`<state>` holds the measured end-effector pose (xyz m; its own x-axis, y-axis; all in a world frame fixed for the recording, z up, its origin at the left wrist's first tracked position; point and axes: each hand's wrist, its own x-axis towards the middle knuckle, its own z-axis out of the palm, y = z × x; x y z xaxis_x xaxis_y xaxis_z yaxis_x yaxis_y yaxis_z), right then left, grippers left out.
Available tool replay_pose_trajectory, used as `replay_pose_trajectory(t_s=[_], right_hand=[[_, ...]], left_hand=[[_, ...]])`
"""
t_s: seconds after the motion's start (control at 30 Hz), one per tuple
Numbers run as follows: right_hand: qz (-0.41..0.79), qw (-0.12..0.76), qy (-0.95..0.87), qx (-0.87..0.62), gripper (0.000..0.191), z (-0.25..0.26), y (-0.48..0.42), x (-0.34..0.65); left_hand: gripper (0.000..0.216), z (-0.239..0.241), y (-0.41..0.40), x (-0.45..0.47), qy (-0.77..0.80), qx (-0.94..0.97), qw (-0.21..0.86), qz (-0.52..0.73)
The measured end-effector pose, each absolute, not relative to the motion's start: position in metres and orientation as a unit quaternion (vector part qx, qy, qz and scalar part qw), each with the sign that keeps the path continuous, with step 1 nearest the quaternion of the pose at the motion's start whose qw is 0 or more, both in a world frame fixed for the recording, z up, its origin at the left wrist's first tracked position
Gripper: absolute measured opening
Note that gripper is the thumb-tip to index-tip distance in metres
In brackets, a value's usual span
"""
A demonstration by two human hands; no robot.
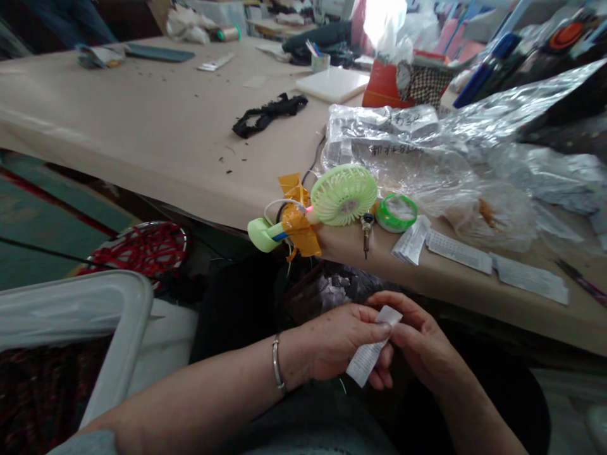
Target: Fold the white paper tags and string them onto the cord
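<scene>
Right between the two hands, in front of the tabletop's point(142, 126) near edge, lies a printed paper slip point(364, 361), its long axis slanting away and rightward. The left hand point(337, 344) has a narrow grip, thumb pressed over the slip; the right hand point(432, 347) curls beside its far end, whether pinching it I cannot tell.

Left hand point(339, 341): fingers point(385, 378) curled, thumb point(378, 332) pressed on top; right hand point(427, 344) close alongside, fingers bent.
</scene>
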<state>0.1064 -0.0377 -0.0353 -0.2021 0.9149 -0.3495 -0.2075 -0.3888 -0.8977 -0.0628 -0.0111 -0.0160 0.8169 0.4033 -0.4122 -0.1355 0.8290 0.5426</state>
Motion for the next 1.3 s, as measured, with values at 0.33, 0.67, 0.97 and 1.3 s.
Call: replay_pose_trajectory(t_s=[0.33, 0.67, 0.97, 1.3], right_hand=[[0.796, 0.343, -0.331, -0.372, 0.022, -0.033, -0.045, 0.093], [0.524, 0.382, -0.560, -0.516, 0.036, -0.035, -0.068, 0.098], [0.198, 0.326, -0.763, -0.522, 0.035, -0.023, -0.088, 0.096], [0.195, 0.327, -0.768, -0.514, 0.030, -0.021, -0.093, 0.092]], left_hand=[[0.033, -0.021, -0.033, -0.060, 0.275, 0.266, 0.915, 0.128], [0.032, -0.015, -0.046, -0.070, 0.303, 0.236, 0.909, 0.161], [0.026, -0.007, -0.058, -0.073, 0.341, 0.212, 0.899, 0.178], [0.020, -0.006, -0.064, -0.073, 0.343, 0.205, 0.898, 0.185]])
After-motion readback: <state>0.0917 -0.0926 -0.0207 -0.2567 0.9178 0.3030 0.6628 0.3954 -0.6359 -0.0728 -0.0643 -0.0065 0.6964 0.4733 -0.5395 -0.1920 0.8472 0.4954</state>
